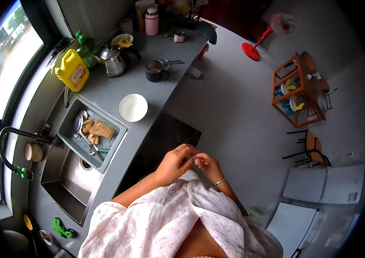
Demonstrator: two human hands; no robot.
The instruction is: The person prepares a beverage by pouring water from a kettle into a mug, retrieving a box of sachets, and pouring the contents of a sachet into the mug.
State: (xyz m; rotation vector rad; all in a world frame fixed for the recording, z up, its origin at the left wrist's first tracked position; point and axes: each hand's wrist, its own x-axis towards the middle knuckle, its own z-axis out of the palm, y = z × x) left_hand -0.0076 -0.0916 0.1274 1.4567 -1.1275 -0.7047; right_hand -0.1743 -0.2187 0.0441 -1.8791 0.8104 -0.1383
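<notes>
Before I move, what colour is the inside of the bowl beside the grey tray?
White; the bowl shows best in the head view, the only one here.

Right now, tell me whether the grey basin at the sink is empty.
Not empty: the grey basin holds rough tan pieces and metal utensils, lying on its floor.

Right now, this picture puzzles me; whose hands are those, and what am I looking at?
No robot here: you are looking through a camera worn on a person's head, which faces forward and down. That person's left hand and right hand, both bare, meet near the picture's middle; whether they hold anything is too small to tell. On the grey counter stand a white bowl, a metal kettle, a dark mug and a yellow jug. Partly over the sink, a grey tray holds tan pieces.
</notes>
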